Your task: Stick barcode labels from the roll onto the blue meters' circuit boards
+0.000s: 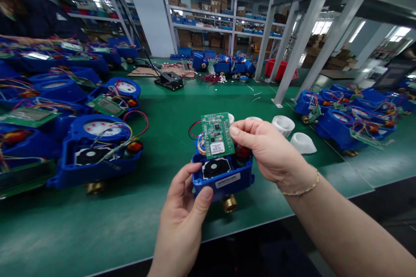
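Note:
A blue water meter housing [238, 181] with a brass fitting [229, 203] below it is at the bench's front edge. My left hand [185, 205] grips its left front corner, thumb on the front wall and fingers at the rim. Between thumb and fingers of my right hand [256, 143] is the right edge of a green circuit board [217, 135], tilted up above the open housing. A white label and a dark chip show on the board. Inside the housing sits a black part with a white centre [216, 168]. Coloured wires [202, 145] show behind the board's left side.
Many blue meters [97, 156] with boards and wires crowd the left; more meters [344, 125] stand at right. White rings [282, 124] lie beyond my right hand. A black stand [169, 80], a red bin [281, 69] and metal posts [289, 52] are farther back. A person [42, 13] is at upper left.

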The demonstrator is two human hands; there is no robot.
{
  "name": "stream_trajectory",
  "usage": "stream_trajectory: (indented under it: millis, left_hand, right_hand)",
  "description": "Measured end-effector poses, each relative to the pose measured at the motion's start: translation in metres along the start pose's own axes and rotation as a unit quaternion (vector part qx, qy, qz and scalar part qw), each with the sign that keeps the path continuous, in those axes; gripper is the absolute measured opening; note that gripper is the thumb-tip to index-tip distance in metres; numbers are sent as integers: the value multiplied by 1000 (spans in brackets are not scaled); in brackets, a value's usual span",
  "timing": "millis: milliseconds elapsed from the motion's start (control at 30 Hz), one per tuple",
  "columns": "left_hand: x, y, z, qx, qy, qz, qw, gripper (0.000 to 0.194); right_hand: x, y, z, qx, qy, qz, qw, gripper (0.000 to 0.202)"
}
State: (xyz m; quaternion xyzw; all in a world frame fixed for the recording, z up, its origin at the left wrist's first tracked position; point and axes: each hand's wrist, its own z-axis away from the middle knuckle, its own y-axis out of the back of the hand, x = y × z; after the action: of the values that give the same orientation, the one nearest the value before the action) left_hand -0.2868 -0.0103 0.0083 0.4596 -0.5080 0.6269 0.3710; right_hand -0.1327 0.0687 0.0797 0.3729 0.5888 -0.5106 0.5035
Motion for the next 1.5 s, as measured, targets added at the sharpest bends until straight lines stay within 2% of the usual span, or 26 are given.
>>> stream_trajectory:
  millis: [167,333,500,600,800,867,967,1100,1233,1400,1500]
  left_hand:
    - [-19,-5,9,5,-15,4,1000,35]
    - [-16,-12,11,8,-10,-8,1000,35]
    - [-12,-10,6,9,-21,-17,1000,37]
    - [-4,-11,1,0,-15,-9,1000,39]
    - [23,-18,-13,-30,30,29,999,38]
    - [26,-19,-14,-31,32,27,999,37]
    - [18,-17,-9,-31,25,16,999,36]
    - [-9,-8,-3,-32,-11,-18,999,33]
    - [-33,4,-4,-70,-53,-45,995,31]
    - [-35,18,-7,-83,-48,-74,993,40]
    - [-31,22,-6,-92,-32,-75,992,42]
  right_hand:
    - [5,4,9,4,-12,-24,1000,36]
    - [7,11,12,10,-9,-27,1000,38]
    - [8,14,12,4,-1,-13,1000,37]
    - [5,14,10,6,11,-10,1000,36]
    - [-4,14,-1,5,45,-23,999,33]
    - [-5,14,-3,3,43,-24,999,33]
    - [-2,14,-2,6,40,-16,999,30]
    - [9,16,6,2,39,-2,999,20]
    - [19,21,17,-14,44,28,999,11]
    - [30,29,29,3,94,84,992,7]
    - [39,32,34,35,158,144,976,6]
